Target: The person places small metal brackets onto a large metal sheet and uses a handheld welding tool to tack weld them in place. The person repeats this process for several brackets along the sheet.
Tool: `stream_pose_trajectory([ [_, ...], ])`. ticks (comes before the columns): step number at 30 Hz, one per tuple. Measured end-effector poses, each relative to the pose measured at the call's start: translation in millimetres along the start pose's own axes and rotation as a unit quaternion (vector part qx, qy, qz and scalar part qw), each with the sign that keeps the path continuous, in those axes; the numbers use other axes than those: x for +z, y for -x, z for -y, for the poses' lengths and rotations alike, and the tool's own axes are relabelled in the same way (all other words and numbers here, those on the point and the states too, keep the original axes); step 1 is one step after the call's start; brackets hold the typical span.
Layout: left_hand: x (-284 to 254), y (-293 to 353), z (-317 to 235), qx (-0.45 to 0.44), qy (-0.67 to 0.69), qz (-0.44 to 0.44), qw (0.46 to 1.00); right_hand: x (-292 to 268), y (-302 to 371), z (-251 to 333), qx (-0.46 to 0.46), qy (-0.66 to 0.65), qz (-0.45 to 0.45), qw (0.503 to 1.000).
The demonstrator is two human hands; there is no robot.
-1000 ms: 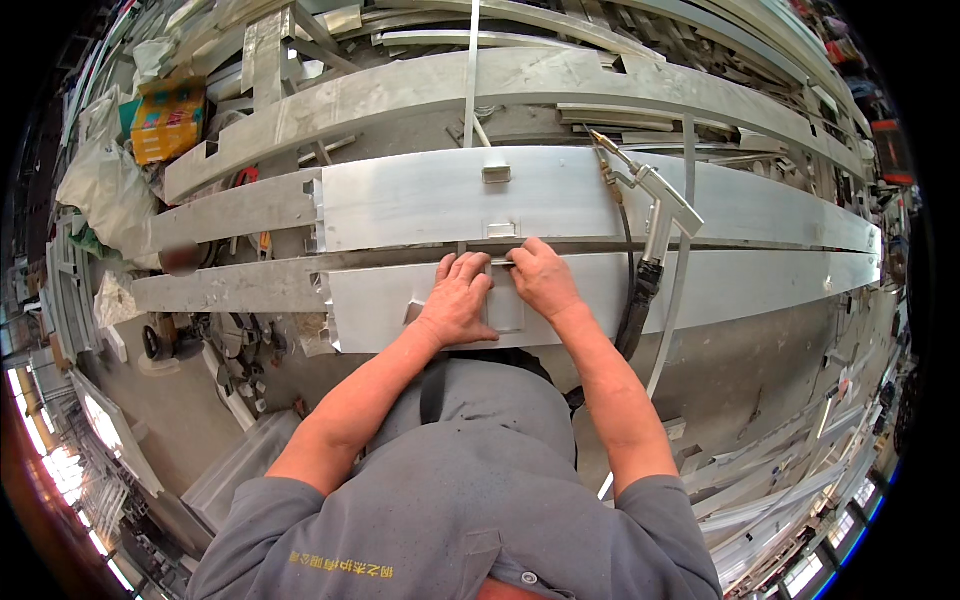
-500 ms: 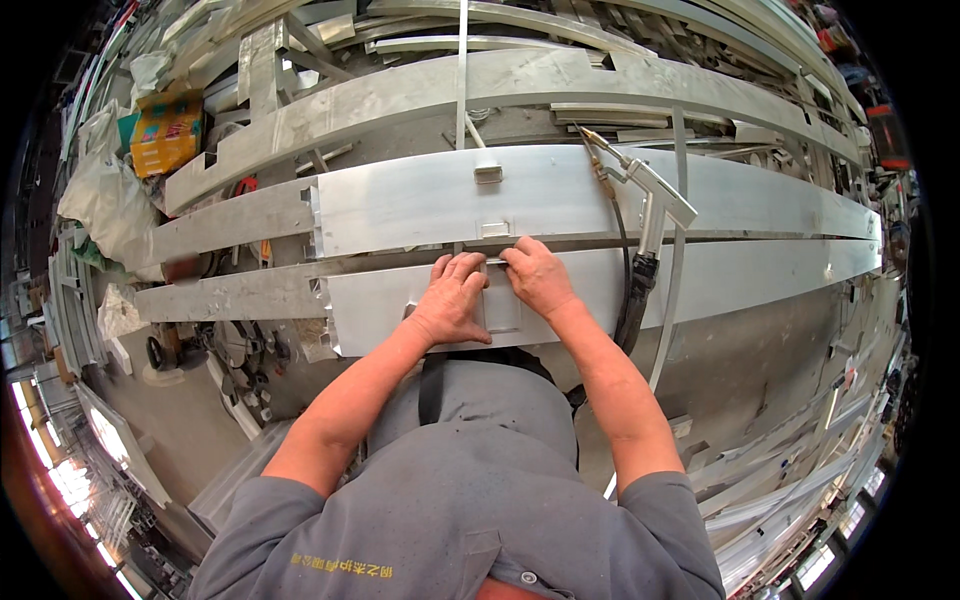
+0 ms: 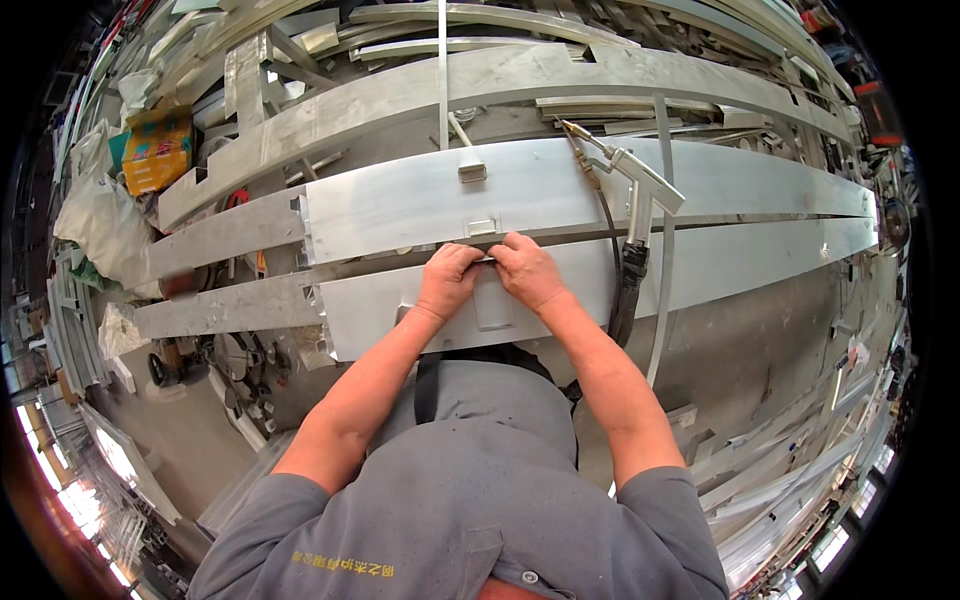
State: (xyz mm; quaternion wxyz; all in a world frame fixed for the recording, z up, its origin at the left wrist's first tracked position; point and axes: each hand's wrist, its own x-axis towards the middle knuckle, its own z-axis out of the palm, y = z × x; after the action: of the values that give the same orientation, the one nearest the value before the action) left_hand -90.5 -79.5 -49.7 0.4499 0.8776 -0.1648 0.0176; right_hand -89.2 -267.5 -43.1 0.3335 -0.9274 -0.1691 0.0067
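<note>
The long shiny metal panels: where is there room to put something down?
The upper aluminium panel is bare right of the spray gun, and the lower panel too. It is crowded at the seam, where the left hand and right hand meet, and in the scrap pile behind.

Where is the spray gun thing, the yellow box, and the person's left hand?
Air gun point(image 3: 640, 185), head view, on its grey body.
Yellow box point(image 3: 158, 150), head view, on its top face.
Left hand point(image 3: 450, 280), head view, on its back.
</note>
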Motion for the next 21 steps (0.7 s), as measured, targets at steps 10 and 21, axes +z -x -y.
stream_pose_trajectory([
  [10, 0.2, 1.2, -1.5, 0.008, 0.031, -0.031, 0.999, -95.3, 68.9, -44.1, 0.272, 0.138, -0.295, 0.906],
  [21, 1.3, -3.1, -2.8, 0.014, 0.028, -0.019, 0.999, -137.1, 41.0, -109.5, 0.415, -0.286, -0.146, 0.852],
])
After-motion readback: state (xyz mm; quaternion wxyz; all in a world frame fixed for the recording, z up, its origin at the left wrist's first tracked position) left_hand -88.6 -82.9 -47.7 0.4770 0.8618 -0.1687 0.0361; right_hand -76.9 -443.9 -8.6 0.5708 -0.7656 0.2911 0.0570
